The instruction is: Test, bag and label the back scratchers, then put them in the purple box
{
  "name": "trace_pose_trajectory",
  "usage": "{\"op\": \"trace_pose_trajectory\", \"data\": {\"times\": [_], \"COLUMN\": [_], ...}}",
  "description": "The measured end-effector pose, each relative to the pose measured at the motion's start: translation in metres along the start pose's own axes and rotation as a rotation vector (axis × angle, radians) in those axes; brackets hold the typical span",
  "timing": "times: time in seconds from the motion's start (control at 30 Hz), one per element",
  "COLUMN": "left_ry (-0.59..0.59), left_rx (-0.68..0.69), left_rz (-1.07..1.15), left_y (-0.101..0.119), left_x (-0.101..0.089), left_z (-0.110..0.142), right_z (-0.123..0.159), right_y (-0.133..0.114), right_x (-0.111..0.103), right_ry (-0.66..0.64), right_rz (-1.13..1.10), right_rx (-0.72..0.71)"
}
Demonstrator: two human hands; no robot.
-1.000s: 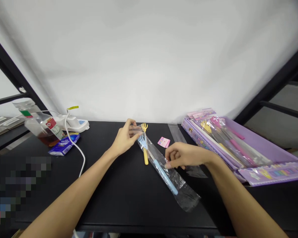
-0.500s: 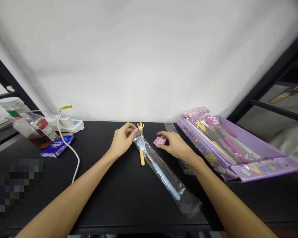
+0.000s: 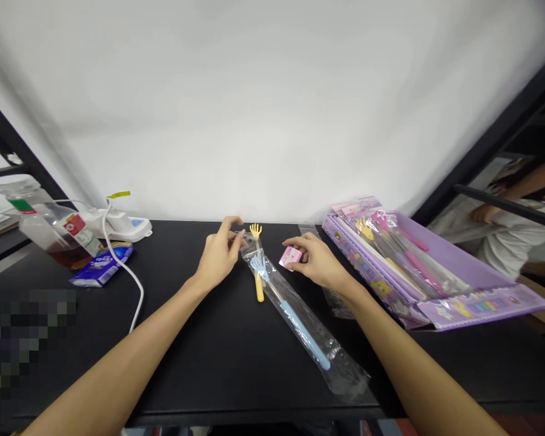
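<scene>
Right hand [image 3: 318, 260] pinches a pink card [image 3: 289, 257] left of the purple box [image 3: 367, 269]

The table [image 3: 186, 363] is smooth and black, and the purple box stands on it against a plain, pale wall [image 3: 272, 121]. A black metal frame [image 3: 495, 139] slants up to the right of the box; beyond it show a person's arm [image 3: 533, 184] and pale clothing.

The right hand's grip is closed on the small, glossy printed card, between thumb and fingers, a little left of the box. Farther left of the box, the left hand [image 3: 218, 254] is at the upper end of a long clear sleeve [image 3: 349, 372]; whether its grip pinches the film or only rests by it cannot be told.

That crinkled, shiny sleeve lies slantwise, left of the box, with a blue scratcher [image 3: 306, 333] inside: a hand-shaped head, a metallic rod and a straight, smooth handle. It crosses over a yellow scratcher [image 3: 259, 287] of similar shape. A second clear sleeve [image 3: 338, 306], flat, lies just left of the box.

The box, open-topped printed card, contains bagged scratchers [image 3: 422, 272] with pink and yellow parts. Far to its left, a clear jar [image 3: 59, 233] with a white lid contains dark amber liquid, beside a blue packet [image 3: 102, 266] and a white power strip [image 3: 134, 229].
</scene>
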State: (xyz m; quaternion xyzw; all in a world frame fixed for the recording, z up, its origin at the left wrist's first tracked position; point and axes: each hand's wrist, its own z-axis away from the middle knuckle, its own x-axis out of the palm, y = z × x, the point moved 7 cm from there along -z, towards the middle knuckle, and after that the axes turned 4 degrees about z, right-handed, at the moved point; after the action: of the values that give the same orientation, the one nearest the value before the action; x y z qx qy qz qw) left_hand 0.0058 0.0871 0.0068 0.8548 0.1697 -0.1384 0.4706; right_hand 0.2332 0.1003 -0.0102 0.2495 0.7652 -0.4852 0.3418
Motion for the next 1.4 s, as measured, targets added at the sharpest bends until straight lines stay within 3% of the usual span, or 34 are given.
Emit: {"op": "trace_pose_trajectory", "data": {"times": [0.17, 0.3, 0.53, 0.67, 0.9, 1.2, 1.4], "left_ry": [-0.017, 0.001, -0.011, -0.05, -0.064, -0.124, -0.17], "left_rx": [0.067, 0.111, 0.07, 0.008, -0.131, -0.166, -0.129], "left_rz": [-0.085, -0.154, 0.103, 0.226, 0.338, 0.456, 0.525], "left_y": [0.002, 0.008, 0.007, 0.002, -0.01, -0.01, -0.002], "left_x": [-0.001, 0.0, 0.01, 0.015, 0.017, 0.025, 0.03], "left_z": [-0.002, -0.001, 0.001, 0.001, 0.0, 0.0, 0.002], "right_z": [0.001, 0.001, 0.001, -0.006, -0.042, -0.027, -0.025], "right_y": [-0.001, -0.003, -0.011, -0.025, -0.064, -0.052, -0.057], "right_x": [0.002, -0.001, -0.003, -0.003, -0.014, -0.013, -0.011], "right_ry": [-0.054, -0.023, 0.022, 0.008, 0.029, 0.24, 0.189], "right_rz": [-0.381, -0.465, -0.575, -0.593, -0.538, -0.519, -0.488], "right_rx": [0.104, 0.144, 0.02, -0.068, -0.244, -0.293, -0.316]}}
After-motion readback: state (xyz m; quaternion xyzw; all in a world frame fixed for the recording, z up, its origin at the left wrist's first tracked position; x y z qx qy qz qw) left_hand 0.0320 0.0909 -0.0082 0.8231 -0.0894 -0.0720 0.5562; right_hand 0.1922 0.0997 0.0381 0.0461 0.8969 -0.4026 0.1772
